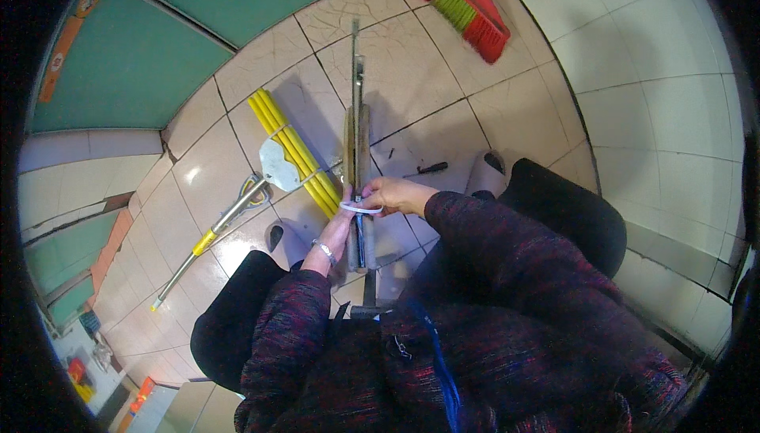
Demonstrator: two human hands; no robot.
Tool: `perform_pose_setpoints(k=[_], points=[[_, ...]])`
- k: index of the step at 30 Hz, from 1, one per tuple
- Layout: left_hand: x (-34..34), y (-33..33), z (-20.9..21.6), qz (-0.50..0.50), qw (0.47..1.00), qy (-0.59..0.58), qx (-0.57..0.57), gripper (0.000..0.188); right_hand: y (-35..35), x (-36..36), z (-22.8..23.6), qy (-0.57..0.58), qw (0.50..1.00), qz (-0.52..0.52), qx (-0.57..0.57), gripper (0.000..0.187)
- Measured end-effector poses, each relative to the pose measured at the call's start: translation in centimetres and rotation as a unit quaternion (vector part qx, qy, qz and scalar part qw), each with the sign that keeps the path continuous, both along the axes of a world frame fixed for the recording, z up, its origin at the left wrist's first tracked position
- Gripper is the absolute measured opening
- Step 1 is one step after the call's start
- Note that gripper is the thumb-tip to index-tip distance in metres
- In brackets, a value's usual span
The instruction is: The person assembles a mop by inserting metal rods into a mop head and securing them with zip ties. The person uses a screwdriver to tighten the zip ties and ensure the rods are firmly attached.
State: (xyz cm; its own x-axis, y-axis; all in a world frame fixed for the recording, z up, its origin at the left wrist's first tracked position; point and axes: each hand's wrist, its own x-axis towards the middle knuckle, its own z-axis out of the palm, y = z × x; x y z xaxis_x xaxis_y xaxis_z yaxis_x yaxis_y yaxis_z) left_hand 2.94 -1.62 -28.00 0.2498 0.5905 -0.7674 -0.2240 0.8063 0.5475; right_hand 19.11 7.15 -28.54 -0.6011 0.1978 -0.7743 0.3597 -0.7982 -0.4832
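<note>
Between my knees stands a long bundle of metal rods and beige-grey tubes [365, 136], pointing away from me. A white looped strip [361, 209], like a cable tie, crosses the bundle's near part. My left hand [339, 231] wraps the bundle's left side, its fingers partly hidden behind the tubes. From the right, my right hand [389, 195] pinches at the strip, its fingertips close to my left ones. To the left lies a tied bundle of yellow poles [294, 152]. A pale flat plate [279, 165] on a silver and yellow pole [229, 223] rests against it.
A small black-handled tool [431, 168] lies on the tiled floor to the right, near my shoe [487, 172]. The red and green broom [465, 9] stands by the white tiled wall [657, 93]. Green cabinet doors [134, 53] line the far left.
</note>
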Motion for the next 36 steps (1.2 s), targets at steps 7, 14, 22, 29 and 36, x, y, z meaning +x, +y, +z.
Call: perform_pose_setpoints(k=[7,14,22,29,36], points=[[-0.6,-0.6,-1.9,0.047,0.998,-0.034,0.033,0.067,0.0,-0.1,-1.3,0.012,0.999,-0.019,-0.041,0.031],[-0.2,0.8,0.2,0.019,0.999,-0.003,0.046,0.062,1.0,0.9,-0.7,0.051,0.994,-0.037,-0.094,0.032],[-0.4,1.1,0.4,0.015,0.996,0.084,0.032,0.064,4.4,3.3,1.4,-0.012,0.998,0.051,0.015,0.065],[-0.3,1.8,1.2,0.022,0.995,0.092,0.027,0.062,7.6,4.3,3.3,-0.017,0.987,0.019,0.16,0.057],[-0.7,1.7,0.6,0.066,0.995,0.077,0.023,0.059,8.2,3.9,5.9,0.091,0.97,0.141,0.175,0.034]])
